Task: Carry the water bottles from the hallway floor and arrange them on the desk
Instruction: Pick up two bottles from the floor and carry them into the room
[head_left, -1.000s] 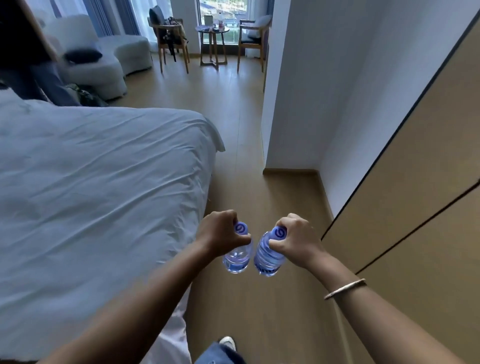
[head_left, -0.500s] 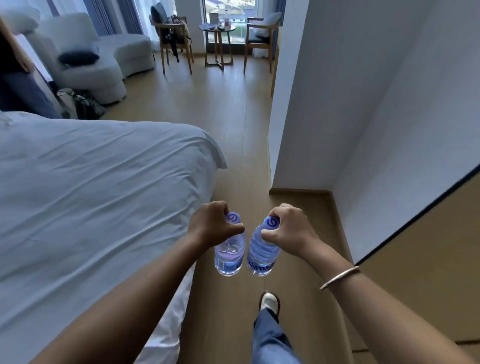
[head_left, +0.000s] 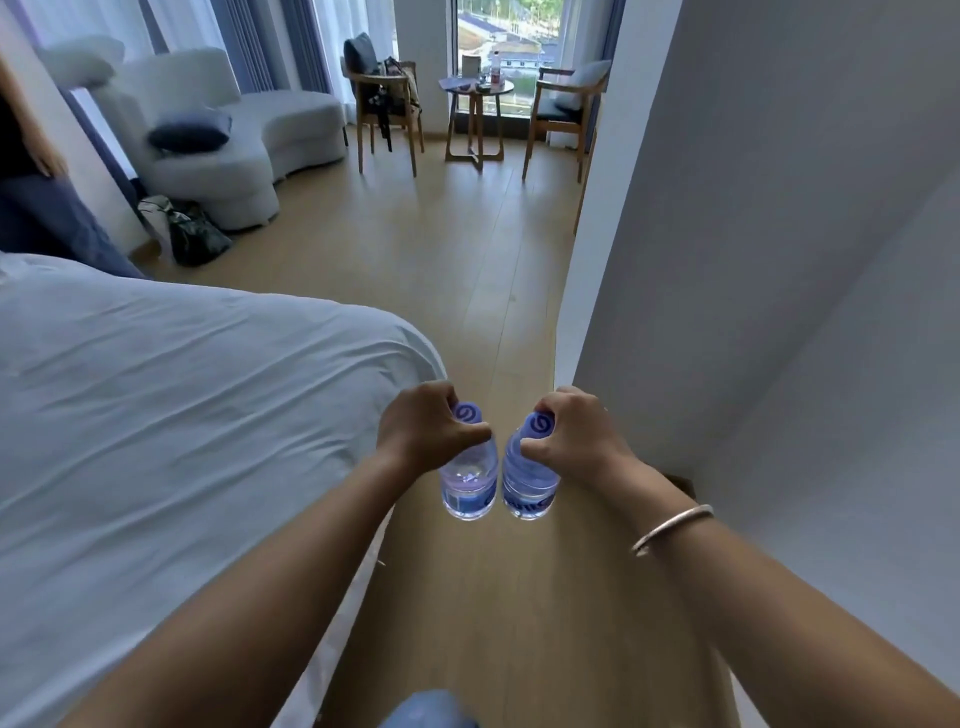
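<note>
Two clear water bottles with blue caps hang side by side over the wooden floor, held by their necks. My left hand (head_left: 426, 428) grips the left bottle (head_left: 467, 480) just under its cap. My right hand (head_left: 574, 434), with a metal bangle on the wrist, grips the right bottle (head_left: 530, 483) the same way. The bottles nearly touch each other. No desk is in view.
A bed (head_left: 171, 415) with white sheets fills the left. A white wall corner (head_left: 597, 291) juts in on the right, leaving a narrow floor strip. Ahead stand a round side table (head_left: 475, 91), two wooden chairs (head_left: 563, 111), a white sofa (head_left: 249, 135), a bag (head_left: 189, 234). A person stands far left (head_left: 26, 171).
I have walked forward along the passage: the wall corner and the sitting area are closer, the wooden panel on the right is out of view. Both bottles stay held.
</note>
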